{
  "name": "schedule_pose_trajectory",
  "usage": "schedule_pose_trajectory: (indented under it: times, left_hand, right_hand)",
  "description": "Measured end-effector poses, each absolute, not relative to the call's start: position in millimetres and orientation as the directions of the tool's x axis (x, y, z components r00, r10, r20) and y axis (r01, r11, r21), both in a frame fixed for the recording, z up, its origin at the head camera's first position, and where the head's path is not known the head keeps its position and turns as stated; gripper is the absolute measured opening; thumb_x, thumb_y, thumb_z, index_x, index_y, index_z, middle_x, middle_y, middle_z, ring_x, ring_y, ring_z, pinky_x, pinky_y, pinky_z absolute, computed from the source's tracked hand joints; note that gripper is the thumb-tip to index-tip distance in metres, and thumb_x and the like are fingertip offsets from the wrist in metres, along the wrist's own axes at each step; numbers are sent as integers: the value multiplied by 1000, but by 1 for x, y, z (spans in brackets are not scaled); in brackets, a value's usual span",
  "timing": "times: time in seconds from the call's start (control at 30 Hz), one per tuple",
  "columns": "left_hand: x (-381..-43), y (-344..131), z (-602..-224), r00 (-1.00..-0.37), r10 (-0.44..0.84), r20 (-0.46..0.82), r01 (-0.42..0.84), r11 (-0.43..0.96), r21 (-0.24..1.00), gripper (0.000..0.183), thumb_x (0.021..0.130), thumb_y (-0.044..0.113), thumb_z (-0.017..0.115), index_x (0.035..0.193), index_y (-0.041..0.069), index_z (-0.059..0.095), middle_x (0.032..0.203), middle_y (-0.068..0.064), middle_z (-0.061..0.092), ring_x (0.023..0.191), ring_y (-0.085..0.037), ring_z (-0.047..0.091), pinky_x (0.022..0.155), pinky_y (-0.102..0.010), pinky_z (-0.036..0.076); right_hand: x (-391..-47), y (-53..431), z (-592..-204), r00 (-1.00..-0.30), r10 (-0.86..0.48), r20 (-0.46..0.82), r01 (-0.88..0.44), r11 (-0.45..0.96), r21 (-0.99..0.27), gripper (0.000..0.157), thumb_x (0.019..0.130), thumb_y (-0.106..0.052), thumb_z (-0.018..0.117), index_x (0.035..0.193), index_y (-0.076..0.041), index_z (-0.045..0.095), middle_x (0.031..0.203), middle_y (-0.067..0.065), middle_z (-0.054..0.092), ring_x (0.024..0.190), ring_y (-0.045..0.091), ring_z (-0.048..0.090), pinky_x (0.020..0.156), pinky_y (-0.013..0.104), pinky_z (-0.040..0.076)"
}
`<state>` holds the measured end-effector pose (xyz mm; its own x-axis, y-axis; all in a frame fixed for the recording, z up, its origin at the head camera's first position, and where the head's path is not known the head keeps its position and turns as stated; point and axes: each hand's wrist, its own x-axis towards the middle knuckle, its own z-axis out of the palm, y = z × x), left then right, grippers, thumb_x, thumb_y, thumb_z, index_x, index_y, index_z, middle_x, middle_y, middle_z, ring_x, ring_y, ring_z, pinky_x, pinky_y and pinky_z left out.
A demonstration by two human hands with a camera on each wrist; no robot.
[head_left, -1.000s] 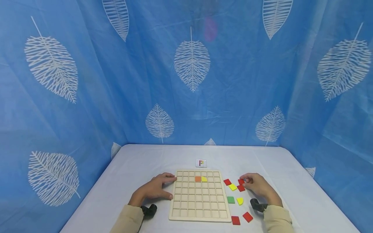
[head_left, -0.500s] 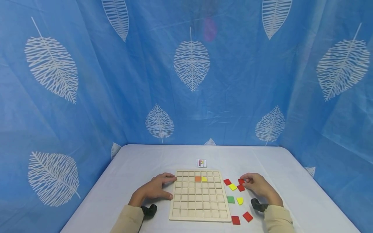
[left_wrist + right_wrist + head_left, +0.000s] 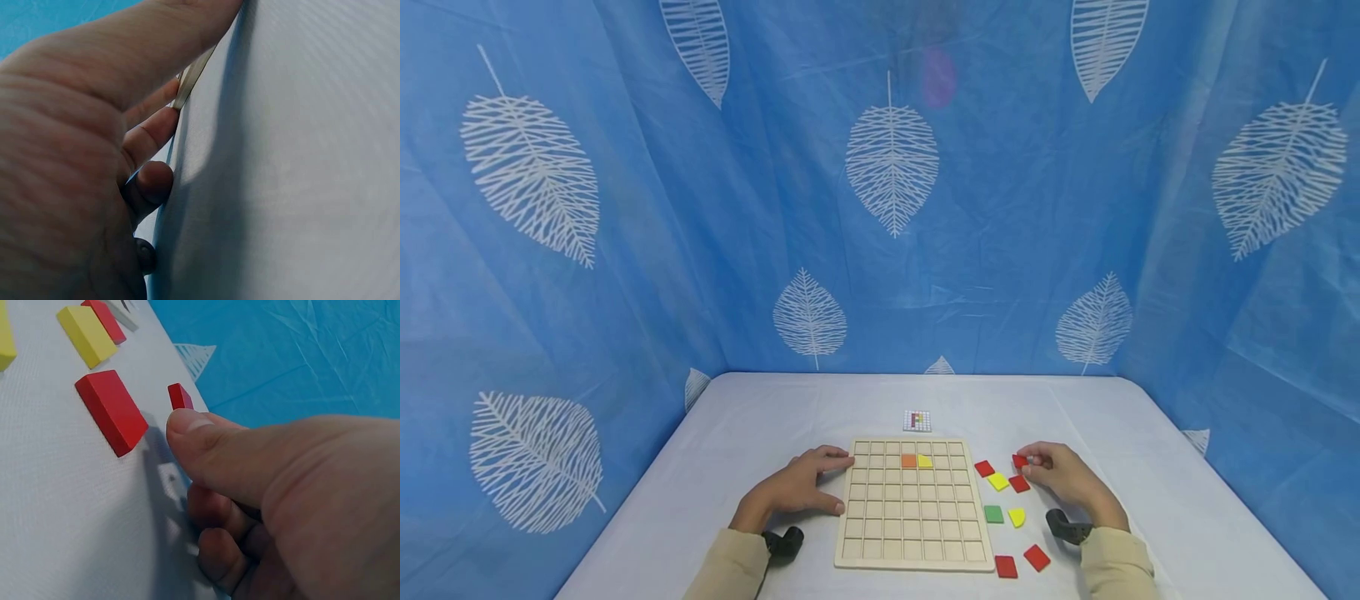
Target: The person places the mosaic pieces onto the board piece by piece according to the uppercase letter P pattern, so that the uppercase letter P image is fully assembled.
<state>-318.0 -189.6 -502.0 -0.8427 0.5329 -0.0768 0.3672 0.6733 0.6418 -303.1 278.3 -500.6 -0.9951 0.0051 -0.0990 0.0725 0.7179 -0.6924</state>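
My right hand (image 3: 1062,473) pinches a red tile (image 3: 179,396) between thumb and fingers, just right of the wooden grid board (image 3: 916,562). Another red tile (image 3: 112,412) lies on the cloth close by the thumb. At the board's left side, my left hand (image 3: 801,483) is spread, with thumb and fingertips at the edge; its fingers (image 3: 153,134) reach the wooden rim in the left wrist view. In the board's second row from the back sit an orange square tile (image 3: 908,461) and, beside it, a yellow rounded tile (image 3: 924,462).
A small pattern card (image 3: 917,421) lies behind the board. Right of the board are a yellow tile (image 3: 997,482), a green square tile (image 3: 993,514), a yellow quarter-round tile (image 3: 1017,517) and several red tiles (image 3: 1006,567). A blue leaf-print curtain (image 3: 895,317) surrounds the white table.
The pinched red tile has come up slightly, away from the red tile beside it, with my right hand. My left hand stays at the board's edge.
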Motion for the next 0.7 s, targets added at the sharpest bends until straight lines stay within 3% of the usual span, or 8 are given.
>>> schedule_pose_trajectory:
  times: [0.3, 0.57, 0.7]
  left_hand:
    - [-319, -189, -505, -850, 520, -85, 361, 692, 625, 85, 74, 46, 86, 148, 24, 51, 152, -6, 45, 144, -37, 39, 115, -67, 29]
    - [-319, -188, -505, -849, 522, -81, 361, 685, 633, 85, 73, 45, 87, 148, 25, 52, 151, -7, 46, 143, -38, 39, 114, -66, 30]
    - [-320, -189, -506, -847, 527, -71, 369, 679, 635, 85, 73, 45, 87, 148, 24, 51, 151, -7, 46, 143, -38, 40, 114, -67, 31]
  right_hand:
    - [-304, 274, -498, -994, 42, -98, 100, 693, -714, 39, 89, -19, 77, 125, -9, 66, 97, 5, 61, 96, 21, 54, 80, 29, 52]
    - [-306, 268, -496, -1000, 22, -5, 18, 674, -739, 36, 92, -20, 73, 126, -13, 66, 100, 5, 59, 99, 22, 53, 79, 28, 50]
    - [-307, 267, -492, -998, 9, 57, -36, 670, -741, 34, 93, -18, 71, 126, -13, 65, 98, 6, 55, 97, 23, 51, 72, 27, 47]
